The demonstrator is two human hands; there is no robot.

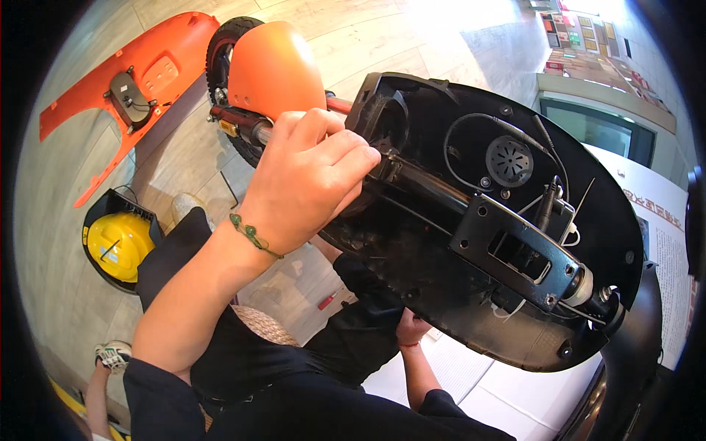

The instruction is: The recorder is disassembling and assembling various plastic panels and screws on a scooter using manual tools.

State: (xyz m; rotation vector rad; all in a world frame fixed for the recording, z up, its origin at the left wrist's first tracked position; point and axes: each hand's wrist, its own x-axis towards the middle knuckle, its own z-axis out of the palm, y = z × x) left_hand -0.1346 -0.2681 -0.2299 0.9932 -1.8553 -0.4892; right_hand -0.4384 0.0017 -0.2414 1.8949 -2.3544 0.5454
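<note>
In front of me is a partly stripped scooter front with a large black shell (pixel 463 316), its hollow inside facing me. My left hand (pixel 312 173) reaches over the bare steering column (pixel 430 184), thumb and fingers pinched together by the column's left end. Whatever is between those fingertips is hidden. At the shell's lower rim, my right hand (pixel 413 328) is closed, its fingers partly covered by the rim; what it grips does not show. A black metal bracket (pixel 515 253) with a rectangular opening sits on the column. Cables (pixel 548 209) and a round slotted horn (pixel 509 161) lie above it.
An orange front fender (pixel 276 70) covers the front wheel (pixel 220 55). On the floor at left lie an orange body panel (pixel 129 95) and a black case holding a yellow helmet-like dome (pixel 121 246). A red-handled tool (pixel 326 301) lies below. Someone's shoe (pixel 114 356) is at left.
</note>
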